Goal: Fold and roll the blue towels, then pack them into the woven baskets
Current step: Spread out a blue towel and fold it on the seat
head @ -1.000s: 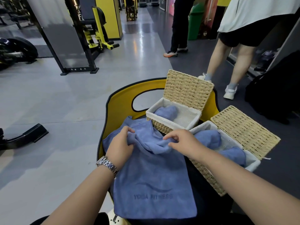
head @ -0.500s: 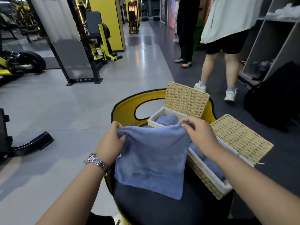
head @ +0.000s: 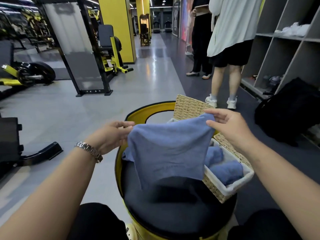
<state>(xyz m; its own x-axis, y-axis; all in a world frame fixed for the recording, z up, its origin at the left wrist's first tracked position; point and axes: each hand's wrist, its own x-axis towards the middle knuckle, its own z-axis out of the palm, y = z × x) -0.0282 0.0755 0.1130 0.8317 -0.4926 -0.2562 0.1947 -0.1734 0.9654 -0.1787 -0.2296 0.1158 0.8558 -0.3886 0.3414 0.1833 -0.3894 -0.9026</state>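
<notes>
At 9 o'clock the left hand [head: 112,134] pinches the towel's [head: 168,149] left top corner, fingers closed on the cloth. The towel hangs at centre above the dark seat [head: 173,210]. At 2 o'clock the right hand [head: 228,127] pinches the other corner; the basket [head: 223,189], holding rolled towels [head: 225,168], sits at 4 o'clock.

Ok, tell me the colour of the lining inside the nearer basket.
White, seen in the head view: the lining folds over the nearer basket.
</notes>
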